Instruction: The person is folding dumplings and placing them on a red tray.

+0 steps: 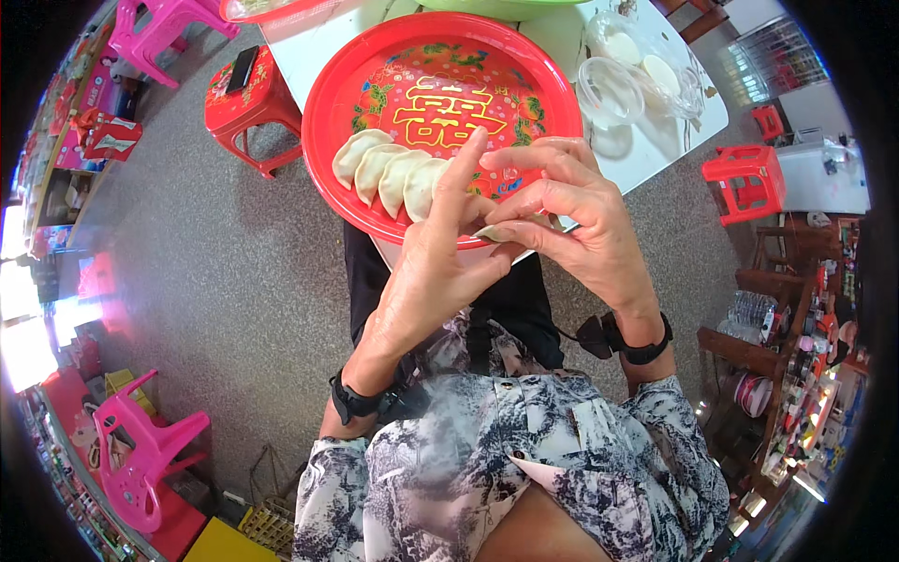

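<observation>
A small folded dumpling (493, 233) is pinched between my two hands over the near rim of a round red tray (323, 117). My left hand (435, 258) holds its lower side, with the index finger pointing up. My right hand (579, 208) presses the edge with thumb and fingertips; the fingers partly cover the dumpling. Several finished pale dumplings (373, 169) lie overlapping in a row on the tray's near left part, and the last one is partly behind my left hand. Gold and floral patterns decorate the tray's floor.
Right of the tray stand a clear plastic tub (611, 94) and a clear bag (670, 89) with round white pieces on the white table (693, 131). A green basin (506, 7) sits at the far edge. Left of the table, a red stool (267, 108) carries a black phone (242, 69).
</observation>
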Tool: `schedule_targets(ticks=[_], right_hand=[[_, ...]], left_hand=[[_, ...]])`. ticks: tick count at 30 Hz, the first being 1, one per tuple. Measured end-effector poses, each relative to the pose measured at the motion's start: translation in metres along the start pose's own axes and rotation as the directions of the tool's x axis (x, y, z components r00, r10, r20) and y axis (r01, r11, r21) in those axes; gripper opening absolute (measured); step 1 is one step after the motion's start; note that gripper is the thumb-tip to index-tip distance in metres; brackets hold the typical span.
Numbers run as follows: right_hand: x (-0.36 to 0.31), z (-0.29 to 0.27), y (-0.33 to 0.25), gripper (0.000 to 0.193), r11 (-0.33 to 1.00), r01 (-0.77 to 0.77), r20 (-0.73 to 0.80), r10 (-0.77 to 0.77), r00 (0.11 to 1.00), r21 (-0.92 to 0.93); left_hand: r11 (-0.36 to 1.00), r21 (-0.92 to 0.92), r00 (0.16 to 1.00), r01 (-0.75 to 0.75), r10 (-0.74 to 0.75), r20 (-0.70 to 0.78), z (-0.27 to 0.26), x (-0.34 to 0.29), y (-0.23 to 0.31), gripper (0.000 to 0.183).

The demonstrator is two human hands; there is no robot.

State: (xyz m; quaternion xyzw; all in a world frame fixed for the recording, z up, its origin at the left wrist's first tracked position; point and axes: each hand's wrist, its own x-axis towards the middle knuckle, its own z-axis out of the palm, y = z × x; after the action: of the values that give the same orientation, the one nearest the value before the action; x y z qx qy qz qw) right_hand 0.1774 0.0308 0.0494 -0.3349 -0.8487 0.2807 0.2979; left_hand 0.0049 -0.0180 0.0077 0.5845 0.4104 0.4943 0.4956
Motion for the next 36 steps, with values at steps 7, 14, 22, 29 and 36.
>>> schedule_targets(ticks=[7,14,22,29,36], right_hand=[[0.000,0.004,-0.005,0.016,0.998,-0.063,0.010,0.063,0.998,0.026],[0.008,0.006,-0.009,0.023,1.000,0.001,0.069,0.001,0.998,-0.026],[0.003,0.010,-0.002,0.036,0.999,0.029,-0.012,-0.029,1.000,0.035],[-0.023,0.024,0.013,0.030,0.712,-0.305,-0.134,0.489,0.862,0.632],[-0.025,0.040,0.016,0.017,0.539,-0.283,-0.132,0.607,0.784,0.793]], left_hand=[[0.998,0.066,1.000,0.013,-0.013,-0.004,-0.002,-0.003,0.004,0.095],[0.988,0.154,1.000,-0.031,0.031,0.000,-0.005,-0.002,0.004,0.095],[0.999,-0.041,0.999,-0.002,0.000,-0.042,0.003,-0.001,-0.014,0.094],[0.878,-0.476,0.963,0.050,-0.168,-0.210,0.008,0.008,-0.008,0.073],[0.907,-0.419,0.954,0.042,-0.161,-0.254,0.012,0.008,-0.011,0.051]])
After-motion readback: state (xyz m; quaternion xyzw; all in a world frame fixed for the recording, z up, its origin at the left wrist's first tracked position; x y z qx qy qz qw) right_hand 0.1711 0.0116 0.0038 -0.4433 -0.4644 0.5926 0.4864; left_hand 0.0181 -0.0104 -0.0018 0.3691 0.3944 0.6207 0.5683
